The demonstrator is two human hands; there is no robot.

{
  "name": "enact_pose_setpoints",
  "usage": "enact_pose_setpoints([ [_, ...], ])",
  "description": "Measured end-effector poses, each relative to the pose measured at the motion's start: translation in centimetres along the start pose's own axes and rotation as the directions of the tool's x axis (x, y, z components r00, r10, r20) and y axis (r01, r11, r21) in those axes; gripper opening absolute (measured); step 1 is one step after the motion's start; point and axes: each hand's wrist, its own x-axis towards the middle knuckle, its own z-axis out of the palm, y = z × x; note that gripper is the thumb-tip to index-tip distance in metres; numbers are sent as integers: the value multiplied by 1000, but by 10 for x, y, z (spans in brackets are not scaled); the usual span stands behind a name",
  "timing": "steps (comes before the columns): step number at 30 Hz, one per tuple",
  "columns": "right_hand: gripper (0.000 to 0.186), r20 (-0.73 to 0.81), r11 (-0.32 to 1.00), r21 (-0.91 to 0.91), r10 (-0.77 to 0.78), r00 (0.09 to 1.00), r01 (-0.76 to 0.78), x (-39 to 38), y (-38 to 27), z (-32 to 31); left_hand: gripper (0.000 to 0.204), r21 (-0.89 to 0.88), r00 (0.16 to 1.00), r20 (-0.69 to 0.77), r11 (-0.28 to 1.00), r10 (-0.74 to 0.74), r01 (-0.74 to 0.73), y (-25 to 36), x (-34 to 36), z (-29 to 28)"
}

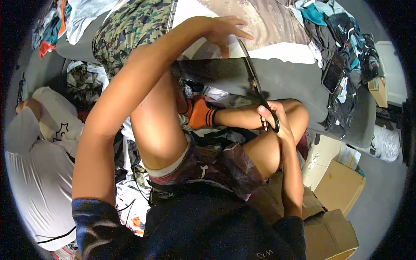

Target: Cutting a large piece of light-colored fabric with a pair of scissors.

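Note:
My right hand (273, 117) grips large black scissors (255, 82) by the handles, the long blades pointing up toward the fabric. My left hand (226, 34) lies over a white piece (195, 8) and mottled beige fabric (277, 21), fingers spread, beside the scissor tips. Whether the blades are touching the cloth I cannot tell. Camouflage fabric (125, 30) lies left of my left arm on the grey work surface (290, 78). Below it are my bent legs, with orange socks (201, 112) showing.
Clothing and scraps (346, 30) pile at the right of the surface, with a dark phone (333, 73). Cardboard boxes (336, 186) and a plastic bundle (385, 143) lie at lower right. A person in white (39, 182) sits close on the left, their hand (30, 106) raised near a dark object.

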Motion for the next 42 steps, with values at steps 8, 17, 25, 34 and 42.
enact_pose_setpoints([
  [8,38,-18,999,-31,-27,999,26,-1,4,-2,108,-5,1000,6,1000,-8,8,3,0,0],
  [17,37,-25,999,42,-26,999,27,-7,7,2,105,26,999,-27,999,-42,43,0,-1,3],
  [25,38,-53,999,30,-29,998,31,-9,7,4,87,-58,988,-130,994,84,-92,-7,-8,-2],
  [34,42,-53,999,32,-26,998,28,-11,10,-1,68,17,980,-125,988,153,-152,-9,-14,3],
  [42,43,-53,1000,20,-16,998,17,-11,7,1,69,94,985,-105,987,137,-127,-11,-16,2],
])
